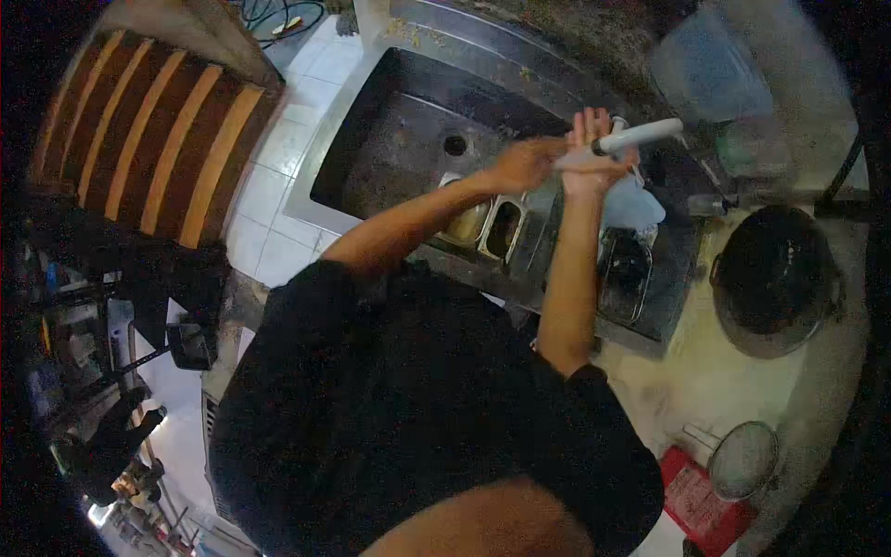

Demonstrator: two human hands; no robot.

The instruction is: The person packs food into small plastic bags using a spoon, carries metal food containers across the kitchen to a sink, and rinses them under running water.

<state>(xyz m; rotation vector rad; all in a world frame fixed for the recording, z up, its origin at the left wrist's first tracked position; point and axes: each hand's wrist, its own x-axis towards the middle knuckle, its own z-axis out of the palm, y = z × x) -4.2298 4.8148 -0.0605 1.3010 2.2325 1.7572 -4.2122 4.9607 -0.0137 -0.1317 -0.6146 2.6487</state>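
My right hand (597,158) is raised palm up under the end of a white faucet spout (642,136), with its fingers stretched out and nothing gripped. Close beside it on the left is my left hand (525,165), smeared by motion, so its fingers cannot be made out. A pale streak, perhaps water, shows between the hands below the spout tip. Both hands are over a metal sink (371,153). Beneath my forearms stand metal containers, one with pale contents (467,223) and a narrower one (504,229).
A whitish plastic bag (635,206) and a metal container with something dark inside (626,283) are right of my right forearm. Farther right sits a black wok (775,274). A strainer (744,461) overlaps a red object (701,501). Wooden slats (153,139) stand at the left.
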